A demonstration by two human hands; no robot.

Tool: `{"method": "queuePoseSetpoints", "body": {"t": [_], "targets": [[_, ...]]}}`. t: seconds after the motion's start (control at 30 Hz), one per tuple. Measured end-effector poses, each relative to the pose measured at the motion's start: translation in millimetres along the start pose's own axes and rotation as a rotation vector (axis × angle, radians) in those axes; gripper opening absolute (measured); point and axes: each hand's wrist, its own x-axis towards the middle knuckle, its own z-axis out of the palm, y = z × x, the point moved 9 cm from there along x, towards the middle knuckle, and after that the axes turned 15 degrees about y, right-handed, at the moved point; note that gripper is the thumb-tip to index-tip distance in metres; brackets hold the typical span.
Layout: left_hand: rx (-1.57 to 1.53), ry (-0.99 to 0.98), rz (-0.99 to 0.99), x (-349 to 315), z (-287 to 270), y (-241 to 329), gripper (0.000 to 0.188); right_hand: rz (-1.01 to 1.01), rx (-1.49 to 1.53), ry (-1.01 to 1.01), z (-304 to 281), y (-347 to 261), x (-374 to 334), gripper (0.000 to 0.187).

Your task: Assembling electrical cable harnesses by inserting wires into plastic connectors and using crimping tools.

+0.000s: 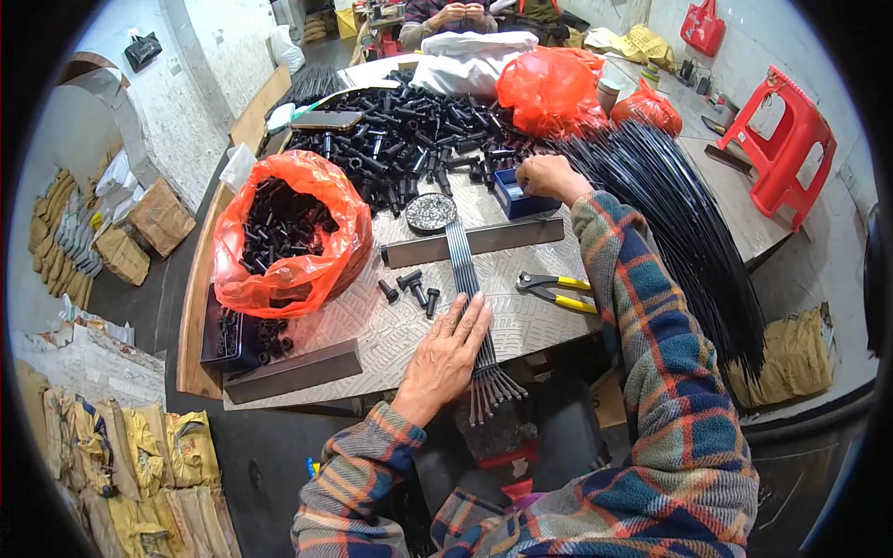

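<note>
My left hand lies flat, fingers stretched out, on a row of thin dark rods. The rods run side by side over a metal bar, and their near ends fan out past the table's edge. Their far ends reach a round dish of small shiny bits. My right hand is at a small blue box, its fingers curled and the tips down inside it; what they pinch, if anything, is hidden. Yellow-handled pliers and a few loose black bolts lie on the patterned tabletop.
A heap of black bolts covers the far table. At left stands an open red plastic bag of black parts. Long black wires hang over the right edge. Opposite, another person's hands are together. A red stool stands at right.
</note>
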Motion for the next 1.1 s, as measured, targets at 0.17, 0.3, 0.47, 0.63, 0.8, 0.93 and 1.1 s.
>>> {"method": "queuePoseSetpoints", "body": {"t": [0.17, 0.3, 0.47, 0.63, 0.8, 0.93, 1.1], "targets": [[-0.001, 0.003, 0.020, 0.5, 1.1, 3.7, 0.052, 0.043, 0.033, 0.190, -16.1, 9.4, -3.6, 0.011], [0.040, -0.016, 0.035, -0.5, 3.5, 0.7, 0.052, 0.121, 0.451, 0.532, -58.9, -21.0, -19.6, 0.012], [0.014, -0.038, -0.006, 5.4, -4.2, -2.1, 0.052, -0.120, 0.760, 0.369, -35.3, -105.4, -38.2, 0.008], [-0.005, -0.070, -0.005, 13.8, 0.6, 7.1, 0.052, -0.068, 0.541, 0.403, -36.7, -89.4, -50.5, 0.009], [0.011, -0.127, -0.068, 4.5, -5.4, -1.3, 0.060, -0.001, 0.570, 0.372, -13.8, -90.6, -43.3, 0.014], [-0.071, -0.121, -0.069, 13.6, -5.3, 5.1, 0.084, 0.020, 0.544, 0.401, -22.9, -74.9, -49.2, 0.017], [-0.032, -0.113, -0.012, 18.4, 4.2, 13.1, 0.083, 0.043, 0.522, 0.432, -25.6, -60.3, -55.5, 0.017]]}}
